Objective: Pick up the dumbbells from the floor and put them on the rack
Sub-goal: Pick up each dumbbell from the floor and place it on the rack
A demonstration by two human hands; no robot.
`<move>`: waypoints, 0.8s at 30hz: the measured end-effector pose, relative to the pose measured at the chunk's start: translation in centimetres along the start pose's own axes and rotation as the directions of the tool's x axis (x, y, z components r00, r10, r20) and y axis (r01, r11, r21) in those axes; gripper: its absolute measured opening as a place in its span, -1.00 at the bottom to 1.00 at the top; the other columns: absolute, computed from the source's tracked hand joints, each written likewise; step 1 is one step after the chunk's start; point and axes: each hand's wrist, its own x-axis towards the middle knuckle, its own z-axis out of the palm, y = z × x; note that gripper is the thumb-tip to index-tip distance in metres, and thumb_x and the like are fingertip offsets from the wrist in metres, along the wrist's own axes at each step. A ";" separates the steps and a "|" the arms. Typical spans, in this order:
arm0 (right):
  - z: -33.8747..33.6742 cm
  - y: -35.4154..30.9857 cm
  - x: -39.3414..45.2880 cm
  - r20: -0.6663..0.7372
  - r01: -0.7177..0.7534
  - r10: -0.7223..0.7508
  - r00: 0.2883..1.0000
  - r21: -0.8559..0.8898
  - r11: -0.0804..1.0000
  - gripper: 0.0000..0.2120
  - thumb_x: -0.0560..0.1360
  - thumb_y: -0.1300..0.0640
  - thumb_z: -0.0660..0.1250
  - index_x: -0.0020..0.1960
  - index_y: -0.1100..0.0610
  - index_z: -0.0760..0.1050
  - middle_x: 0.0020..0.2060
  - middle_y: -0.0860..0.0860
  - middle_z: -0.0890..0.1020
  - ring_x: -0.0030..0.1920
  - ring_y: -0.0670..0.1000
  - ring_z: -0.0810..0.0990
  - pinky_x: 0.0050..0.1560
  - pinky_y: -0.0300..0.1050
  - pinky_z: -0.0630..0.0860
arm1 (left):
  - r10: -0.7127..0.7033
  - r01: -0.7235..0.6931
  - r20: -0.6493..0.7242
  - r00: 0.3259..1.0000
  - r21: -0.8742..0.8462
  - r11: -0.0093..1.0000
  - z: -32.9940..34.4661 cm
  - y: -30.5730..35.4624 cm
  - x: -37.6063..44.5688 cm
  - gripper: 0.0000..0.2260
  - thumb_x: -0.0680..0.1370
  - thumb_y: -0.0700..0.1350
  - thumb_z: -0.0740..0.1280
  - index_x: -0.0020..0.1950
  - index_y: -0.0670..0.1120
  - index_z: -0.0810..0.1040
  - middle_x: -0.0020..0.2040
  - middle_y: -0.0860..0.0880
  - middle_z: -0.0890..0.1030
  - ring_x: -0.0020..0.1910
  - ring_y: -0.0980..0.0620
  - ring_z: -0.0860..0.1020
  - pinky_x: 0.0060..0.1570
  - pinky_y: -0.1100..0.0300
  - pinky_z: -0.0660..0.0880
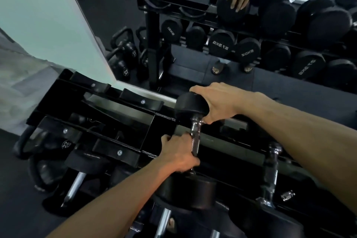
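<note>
While the left hand is gripping the dumbbell handle over the rack, right hand is cupping its far head, fingers curled, mirror behind the rack.

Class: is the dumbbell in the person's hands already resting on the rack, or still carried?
Cannot tell. The left hand grips the handle and the right hand cups the far head of the dumbbell over the rack; contact is hidden.

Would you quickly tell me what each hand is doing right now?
Left hand: grips the dumbbell handle.
Right hand: holds the dumbbell's far head.
</note>
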 end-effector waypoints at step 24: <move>2.5 -0.5 -0.9 -0.037 -0.178 0.179 0.983 0.045 0.983 -0.10 0.27 -0.19 0.51 0.48 -0.06 0.18 0.13 0.00 0.59 0.08 0.14 0.58 0.03 0.02 0.53 | 0.098 -0.106 -0.096 0.991 -0.087 0.991 0.5 -1.7 -0.8 -0.41 0.35 0.12 0.50 0.25 -0.08 0.39 0.11 -0.06 0.60 0.09 -0.09 0.57 0.13 -0.03 0.50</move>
